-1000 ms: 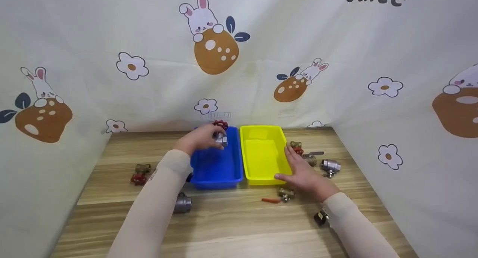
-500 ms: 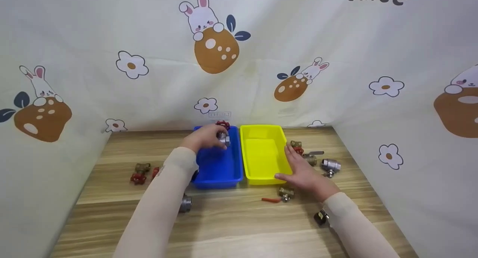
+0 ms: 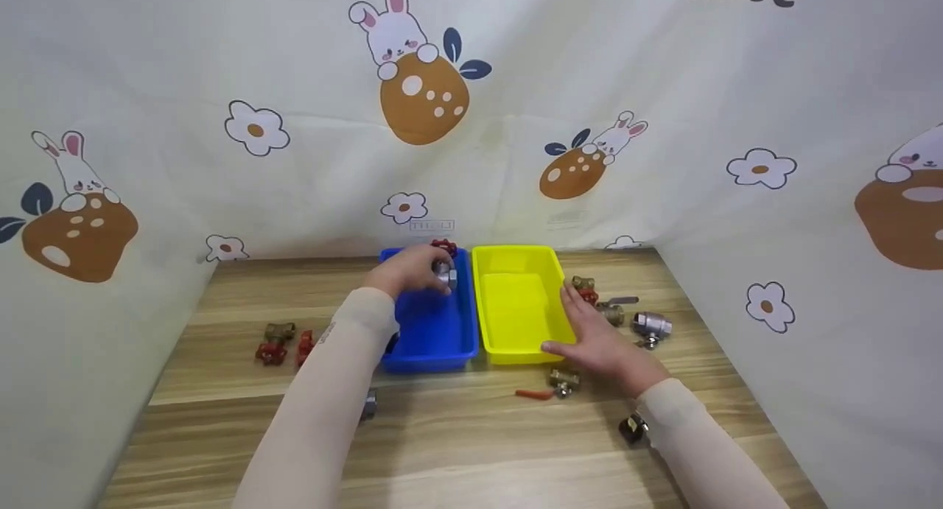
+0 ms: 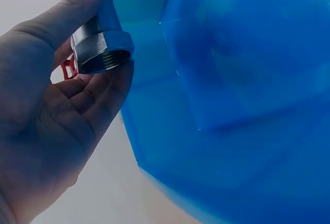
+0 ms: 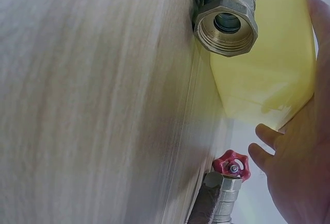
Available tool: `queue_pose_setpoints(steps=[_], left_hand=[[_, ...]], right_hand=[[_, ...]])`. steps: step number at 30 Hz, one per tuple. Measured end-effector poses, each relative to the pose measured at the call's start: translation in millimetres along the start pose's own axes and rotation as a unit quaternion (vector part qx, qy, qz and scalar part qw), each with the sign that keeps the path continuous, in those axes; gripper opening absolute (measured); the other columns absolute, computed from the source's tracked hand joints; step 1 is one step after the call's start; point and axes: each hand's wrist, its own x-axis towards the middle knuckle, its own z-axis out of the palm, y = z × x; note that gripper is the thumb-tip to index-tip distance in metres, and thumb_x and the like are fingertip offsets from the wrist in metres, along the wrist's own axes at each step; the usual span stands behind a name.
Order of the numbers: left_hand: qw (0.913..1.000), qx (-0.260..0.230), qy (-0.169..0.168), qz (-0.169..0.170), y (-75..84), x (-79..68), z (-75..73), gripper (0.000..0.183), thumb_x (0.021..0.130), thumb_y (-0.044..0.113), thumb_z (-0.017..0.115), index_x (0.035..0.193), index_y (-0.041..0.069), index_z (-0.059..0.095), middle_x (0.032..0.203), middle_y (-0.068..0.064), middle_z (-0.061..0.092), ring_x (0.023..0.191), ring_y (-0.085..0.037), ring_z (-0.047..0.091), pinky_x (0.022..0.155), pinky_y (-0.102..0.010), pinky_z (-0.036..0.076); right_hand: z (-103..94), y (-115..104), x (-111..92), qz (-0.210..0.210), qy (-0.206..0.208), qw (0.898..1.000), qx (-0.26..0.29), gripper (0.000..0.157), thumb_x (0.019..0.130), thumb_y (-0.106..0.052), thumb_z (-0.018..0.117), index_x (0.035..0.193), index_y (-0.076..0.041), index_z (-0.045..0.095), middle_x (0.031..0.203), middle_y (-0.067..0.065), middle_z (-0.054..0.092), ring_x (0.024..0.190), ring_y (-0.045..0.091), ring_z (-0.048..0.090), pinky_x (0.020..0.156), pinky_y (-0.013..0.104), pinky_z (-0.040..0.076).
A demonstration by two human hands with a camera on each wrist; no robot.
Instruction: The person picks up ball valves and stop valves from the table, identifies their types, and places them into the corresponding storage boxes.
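My left hand (image 3: 412,269) grips a silver gate valve (image 3: 448,275) with a red handwheel above the far part of the blue tray (image 3: 431,339). In the left wrist view, the thumb and fingers close around the valve's metal body (image 4: 103,46), its threaded opening facing the camera. A bit of the red handwheel (image 4: 68,68) shows behind the fingers. My right hand (image 3: 600,343) rests against the right side of the yellow tray (image 3: 519,310), thumb and fingers spread. Beside that hand, a brass valve (image 5: 227,28) and a red-wheeled valve (image 5: 231,165) appear in the right wrist view.
Left of the blue tray lie a brass valve (image 3: 280,332) and a red handwheel (image 3: 304,345); a grey fitting (image 3: 370,404) is partly behind the left sleeve. An orange-handled ball valve (image 3: 564,380), a silver ball valve (image 3: 653,325) and a dark-handled valve (image 3: 633,428) lie rightward.
My left hand has shifted slightly right over the blue tray with the gate valve, uncovering a red handwheel on the table. My right hand has stayed against the yellow tray.
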Motion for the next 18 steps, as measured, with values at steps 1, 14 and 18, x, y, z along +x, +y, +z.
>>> queue_pose_setpoints(steps=[1,14,18], left_hand=[[1.0000,-0.003,0.000,-0.001,0.5,0.0,0.2,0.048,0.098,0.025,0.089,0.142,0.019,0.072,0.136,-0.008,0.070,0.122,-0.034,0.063,0.115,-0.058,0.053],[0.9999,-0.008,-0.015,0.002,0.9,9.0,2.5,0.046,0.097,0.021,0.089,0.140,0.014,0.074,0.135,-0.010,0.071,0.120,-0.033,0.064,0.116,-0.053,0.052],[0.9997,-0.011,-0.021,-0.009,-0.6,12.0,4.7,0.047,0.097,0.022,0.090,0.141,0.016,0.074,0.135,-0.008,0.071,0.120,-0.033,0.064,0.116,-0.054,0.053]], right_hand=[[0.1,-0.1,0.3,0.001,-0.001,1.000,0.001,0.115,0.102,-0.065,0.070,0.178,-0.008,0.005,0.184,-0.001,-0.013,0.169,0.044,0.007,0.131,0.067,0.016],[0.8,2.2,1.4,-0.016,0.007,1.000,-0.005,0.117,0.101,-0.065,0.071,0.177,-0.007,0.005,0.184,0.001,-0.012,0.169,0.042,0.008,0.132,0.064,0.017],[1.0,2.4,0.8,-0.009,0.005,1.000,-0.006,0.116,0.102,-0.064,0.071,0.178,-0.008,0.004,0.184,-0.001,-0.014,0.169,0.042,0.007,0.131,0.066,0.017]])
